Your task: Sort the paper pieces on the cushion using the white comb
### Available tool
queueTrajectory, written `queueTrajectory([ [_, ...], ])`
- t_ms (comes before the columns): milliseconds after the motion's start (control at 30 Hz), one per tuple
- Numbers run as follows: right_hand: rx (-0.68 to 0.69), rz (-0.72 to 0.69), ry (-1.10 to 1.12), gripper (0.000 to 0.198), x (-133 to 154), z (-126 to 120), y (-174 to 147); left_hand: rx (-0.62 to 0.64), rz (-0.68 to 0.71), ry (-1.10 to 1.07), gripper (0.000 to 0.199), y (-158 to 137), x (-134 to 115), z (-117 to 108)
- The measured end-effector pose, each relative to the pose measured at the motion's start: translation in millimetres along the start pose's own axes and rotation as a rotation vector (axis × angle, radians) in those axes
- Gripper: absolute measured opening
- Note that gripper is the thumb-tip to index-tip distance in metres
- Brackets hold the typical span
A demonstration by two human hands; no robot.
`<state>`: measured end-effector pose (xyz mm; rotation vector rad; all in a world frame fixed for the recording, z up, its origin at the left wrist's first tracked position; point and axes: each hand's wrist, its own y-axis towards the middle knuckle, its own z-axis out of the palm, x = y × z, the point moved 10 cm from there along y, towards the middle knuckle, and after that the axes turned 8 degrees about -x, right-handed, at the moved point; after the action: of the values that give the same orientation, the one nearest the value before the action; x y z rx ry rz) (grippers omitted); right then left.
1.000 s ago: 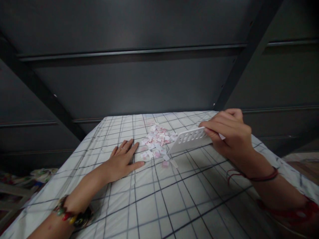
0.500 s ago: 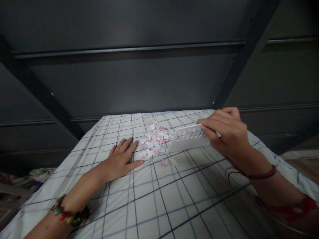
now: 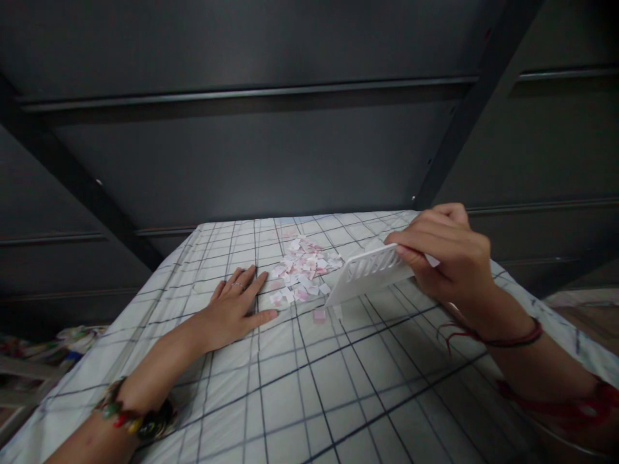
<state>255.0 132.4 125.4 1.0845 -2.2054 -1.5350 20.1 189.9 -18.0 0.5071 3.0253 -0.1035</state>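
A heap of small white and pink paper scraps (image 3: 305, 267) lies on a white cloth with dark grid lines (image 3: 290, 386). My left hand (image 3: 236, 309) rests flat on the cloth just left of the heap, fingers spread. Between the thumb and fingers of my right hand (image 3: 445, 254) is a thin white plastic panel (image 3: 367, 280) with a row of slots along its upper part. It stands tilted on edge, to the right of the scraps. One pink scrap (image 3: 320, 315) lies apart in front of the heap, near the panel's lower corner. A pale scrap there is partly hidden by the panel.
A dark grey panelled wall (image 3: 271, 154) rises behind the far edge of the cloth. At the lower left, beyond the cloth's edge, stands a pale shelf or rack (image 3: 29, 370) with blurred, colourful items around it.
My right hand has shifted slightly right and nearer, and the white panel has drawn back from the heap and tilted. My left hand has stayed in place.
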Motion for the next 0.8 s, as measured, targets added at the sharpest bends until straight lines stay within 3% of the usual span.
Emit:
queueTrajectory([
  [100, 0.035, 0.006, 0.053, 0.018, 2.0, 3.0, 0.4, -0.101, 0.123, -0.026, 0.075, 0.1, -9.6, -9.4],
  [233, 0.022, -0.001, -0.013, 0.019, 1.1, 1.8, -0.3, -0.256, 0.391, -0.110, 0.057, -9.0, -34.4, -26.7],
  [400, 0.003, 0.007, 0.000, 0.018, 0.7, 0.4, -0.7, -0.261, 0.622, -0.142, 0.050, -25.3, -71.3, -33.0],
  [567, 0.030, -0.014, 0.003, 0.018, 5.4, 5.2, 0.5, -0.197, 0.657, -0.140, 0.056, -32.0, -96.2, -20.7],
  [800, 0.005, -0.030, -0.026, 0.015, 1.6, 4.2, -2.1, -0.108, 0.556, -0.169, 0.057, -27.5, -87.5, -7.5],
])
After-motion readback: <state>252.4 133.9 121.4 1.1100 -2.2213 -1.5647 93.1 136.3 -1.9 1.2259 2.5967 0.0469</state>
